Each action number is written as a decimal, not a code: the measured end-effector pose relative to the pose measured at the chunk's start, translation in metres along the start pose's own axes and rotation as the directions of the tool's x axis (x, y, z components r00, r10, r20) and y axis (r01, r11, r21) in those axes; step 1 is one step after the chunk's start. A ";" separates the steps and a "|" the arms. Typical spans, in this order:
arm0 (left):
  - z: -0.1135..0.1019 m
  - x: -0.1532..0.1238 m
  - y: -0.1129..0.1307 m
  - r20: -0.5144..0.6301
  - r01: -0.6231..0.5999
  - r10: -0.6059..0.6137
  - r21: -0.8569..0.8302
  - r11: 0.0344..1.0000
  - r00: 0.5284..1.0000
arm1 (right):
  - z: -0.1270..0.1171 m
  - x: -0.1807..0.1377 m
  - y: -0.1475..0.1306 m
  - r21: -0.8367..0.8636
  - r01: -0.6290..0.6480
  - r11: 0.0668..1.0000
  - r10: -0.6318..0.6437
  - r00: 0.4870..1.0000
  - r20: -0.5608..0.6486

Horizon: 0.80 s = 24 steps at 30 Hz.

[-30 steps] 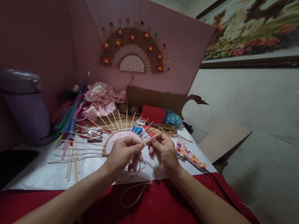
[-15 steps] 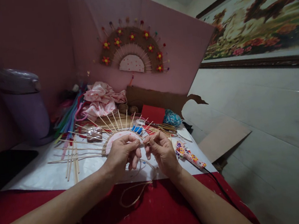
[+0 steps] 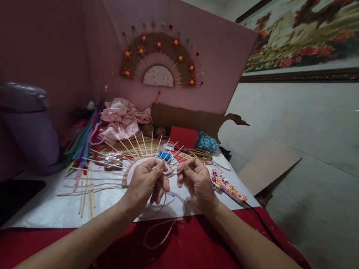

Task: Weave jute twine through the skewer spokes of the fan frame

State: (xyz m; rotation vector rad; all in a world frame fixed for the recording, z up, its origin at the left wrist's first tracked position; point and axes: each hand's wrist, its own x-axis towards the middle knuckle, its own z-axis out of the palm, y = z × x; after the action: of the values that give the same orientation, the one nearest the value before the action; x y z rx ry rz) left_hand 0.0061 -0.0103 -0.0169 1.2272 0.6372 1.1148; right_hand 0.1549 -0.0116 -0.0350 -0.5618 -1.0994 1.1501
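My left hand point(image 3: 146, 183) and my right hand point(image 3: 197, 182) meet over a half-round pink craft piece point(image 3: 130, 169) with thin wooden sticks point(image 3: 99, 170) fanning out from it. Both hands are closed in a pinch on a thin tan cord point(image 3: 160, 233), which loops down over the white sheet onto the red cloth point(image 3: 188, 255). The left thumb and fingers press the cord near the piece's edge. The right fingers hold it a little to the right.
A patterned glue gun point(image 3: 228, 186) with a black cable lies right of my right hand. Pink fabric point(image 3: 121, 117), coloured pipe cleaners point(image 3: 80, 142), a blue yarn ball point(image 3: 205, 142) and a purple bin point(image 3: 31, 126) stand behind. A finished fan decoration point(image 3: 159, 58) hangs on the pink board.
Both hands have shifted slightly along the cord at the piece's edge; the left fingers have curled tighter and the right hand has dipped a little. The loop on the cloth has barely moved.
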 end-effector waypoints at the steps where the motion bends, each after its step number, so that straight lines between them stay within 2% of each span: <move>1: 0.001 0.000 0.000 0.005 0.016 -0.017 0.019 1.000 1.000 | -0.001 0.000 0.000 -0.007 0.001 1.000 -0.001 1.000 -0.010; 9: 0.001 -0.002 0.001 0.084 0.144 -0.168 0.234 0.961 0.982 | -0.001 -0.002 0.002 -0.060 0.033 0.998 -0.032 0.999 0.024; 17: 0.000 0.000 -0.003 -0.005 0.097 -0.098 0.169 0.981 0.995 | -0.002 -0.001 0.002 -0.076 0.045 0.996 -0.044 0.999 0.012; 24: 0.002 0.000 0.000 -0.019 0.118 -0.116 0.111 0.987 0.993 | -0.001 -0.001 0.002 -0.062 0.032 0.998 -0.032 0.999 0.004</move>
State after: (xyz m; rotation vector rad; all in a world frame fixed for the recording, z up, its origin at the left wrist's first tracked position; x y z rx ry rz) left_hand 0.0078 -0.0115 -0.0160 1.2622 0.7807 1.0005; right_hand 0.1554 -0.0118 -0.0375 -0.5890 -1.1458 1.0927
